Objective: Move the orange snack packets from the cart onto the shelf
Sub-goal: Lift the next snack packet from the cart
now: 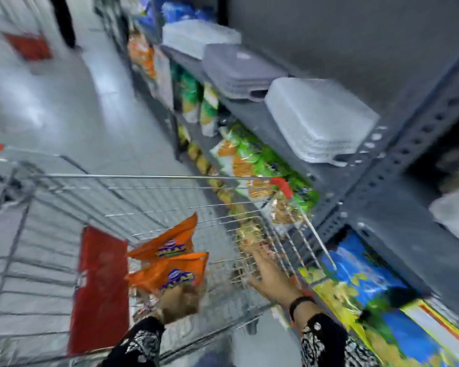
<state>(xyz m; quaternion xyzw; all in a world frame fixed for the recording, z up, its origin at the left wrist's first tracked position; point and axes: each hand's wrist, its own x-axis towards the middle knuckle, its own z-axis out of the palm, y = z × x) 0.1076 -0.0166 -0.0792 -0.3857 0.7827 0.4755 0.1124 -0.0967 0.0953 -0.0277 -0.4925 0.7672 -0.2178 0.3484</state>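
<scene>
My left grip (179, 300) clamps two orange packets (170, 268), long axes pointing toward two o'clock; blur hides their print. My right grip (269, 276) is spread over the cart (143, 176).

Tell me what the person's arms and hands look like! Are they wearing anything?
Both arms wear long black sleeves with a white swirly pattern. The left hand and right hand are bare, with no gloves. On the right wrist there is a dark band with a thin red edge beside it. The picture is too blurry to show rings.
</scene>
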